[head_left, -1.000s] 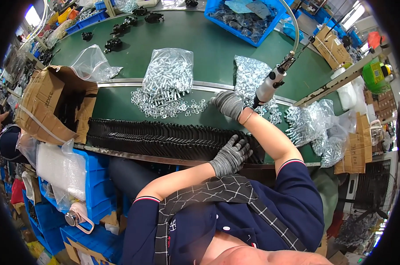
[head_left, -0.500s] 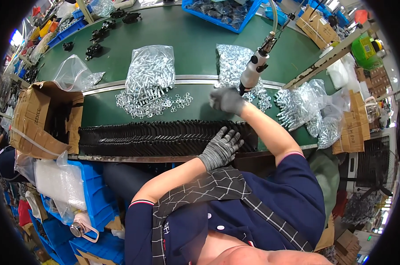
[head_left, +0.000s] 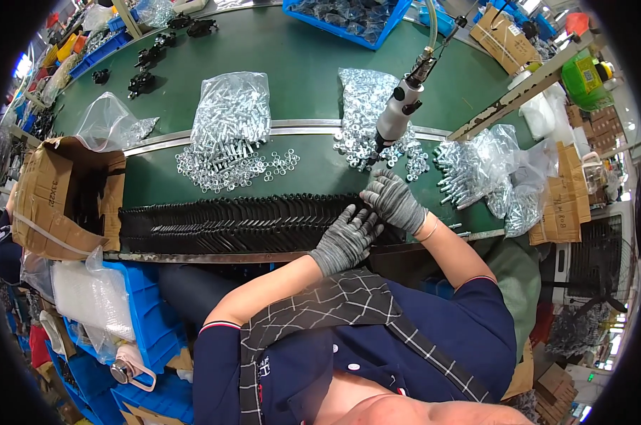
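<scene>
A long row of black metal parts, packed side by side, lies along the near edge of the green bench. On its right end rests my left hand in a grey knit glove, fingers stretched out over the parts. Right beside it is my right hand, also gloved, fingertips curled together at the row's far right corner; what they pinch, if anything, is hidden. Just beyond that hand hangs a white and black pneumatic screwdriver, its tip down by a pile of nuts spilling from a clear bag.
Another bag of bolts lies behind loose washers. Bagged studs sit at the right. An opened carton stands at the left, a blue bin at the back. A slanted metal post rises on the right.
My right hand has come back from the screwdriver's lower end to the right end of the black row. My left hand stays on the parts. The screwdriver hangs free.
</scene>
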Available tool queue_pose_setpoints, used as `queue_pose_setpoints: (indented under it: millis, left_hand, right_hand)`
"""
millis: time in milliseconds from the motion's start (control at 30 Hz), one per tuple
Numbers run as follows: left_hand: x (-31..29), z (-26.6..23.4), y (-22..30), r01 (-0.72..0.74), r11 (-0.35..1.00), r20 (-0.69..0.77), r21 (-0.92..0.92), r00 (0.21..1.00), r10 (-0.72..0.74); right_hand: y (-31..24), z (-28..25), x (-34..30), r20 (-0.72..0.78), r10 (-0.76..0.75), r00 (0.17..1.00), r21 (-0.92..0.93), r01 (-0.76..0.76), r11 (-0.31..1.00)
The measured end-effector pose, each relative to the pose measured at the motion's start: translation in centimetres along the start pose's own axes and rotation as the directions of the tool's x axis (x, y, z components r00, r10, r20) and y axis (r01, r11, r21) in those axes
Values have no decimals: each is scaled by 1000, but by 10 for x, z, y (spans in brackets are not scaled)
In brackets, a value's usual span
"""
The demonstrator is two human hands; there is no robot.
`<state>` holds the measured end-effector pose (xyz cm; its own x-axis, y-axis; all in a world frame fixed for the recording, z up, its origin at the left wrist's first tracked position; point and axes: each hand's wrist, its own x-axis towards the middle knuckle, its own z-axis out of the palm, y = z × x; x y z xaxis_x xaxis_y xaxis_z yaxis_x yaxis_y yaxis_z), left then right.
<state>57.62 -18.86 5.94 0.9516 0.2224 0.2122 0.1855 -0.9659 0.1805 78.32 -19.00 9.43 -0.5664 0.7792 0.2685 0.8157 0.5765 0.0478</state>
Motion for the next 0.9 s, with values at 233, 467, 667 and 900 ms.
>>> queue_pose_setpoints:
  millis: [233, 467, 667, 900]
  left_hand:
    - [-8, -2, -4, 9, 1000, -28, -2, 1000, -9]
    - [-12, -5, -6, 6, 1000, -13, -3, 1000, -6]
    - [-12, -2, -6, 13, 1000, -13, -23, 1000, -13]
    - [-12, -5, -9, 5, 1000, -34, -7, 999, -6]
  right_hand:
    - [-13, 3, 15, 85, 167, 982, -88, -160, 983]
    - [-15, 18, 10, -37, 131, 991, -51, -133, 990]
    - [-1, 19, 10, -114, 52, 992, 223, -25, 974]
    - [-12, 4, 24, 58, 132, 990, -33, -130, 991]
